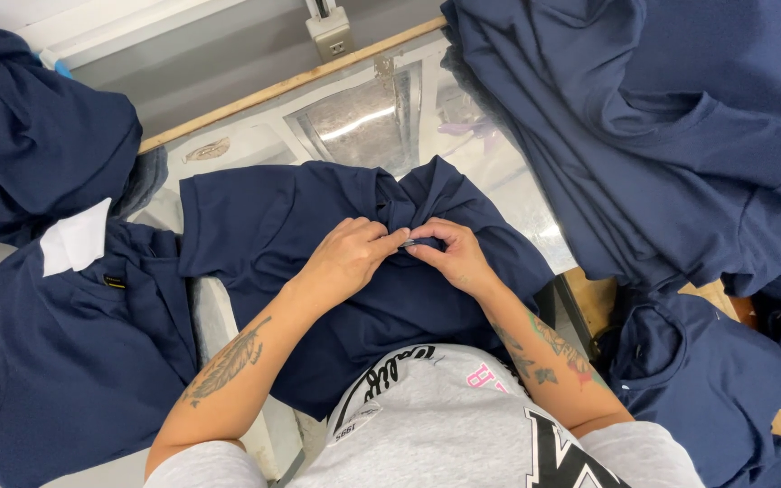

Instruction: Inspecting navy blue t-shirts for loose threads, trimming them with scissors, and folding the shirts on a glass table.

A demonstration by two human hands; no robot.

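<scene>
Both hands, left hand point(345, 258) and right hand point(452, 255), are pinched together on a bunched fold of the navy shirt point(282, 226) lying just before the steel plate point(363, 122), probably trimming or checking its neck, so next move needs fine fingers.

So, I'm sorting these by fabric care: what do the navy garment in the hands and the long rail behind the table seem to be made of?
The navy garment looks like soft matte knit, probably cotton jersey: it bunches into loose folds where the left hand and right hand pinch it. The rail looks like bare, light wood, going by its tan, dull surface.
</scene>
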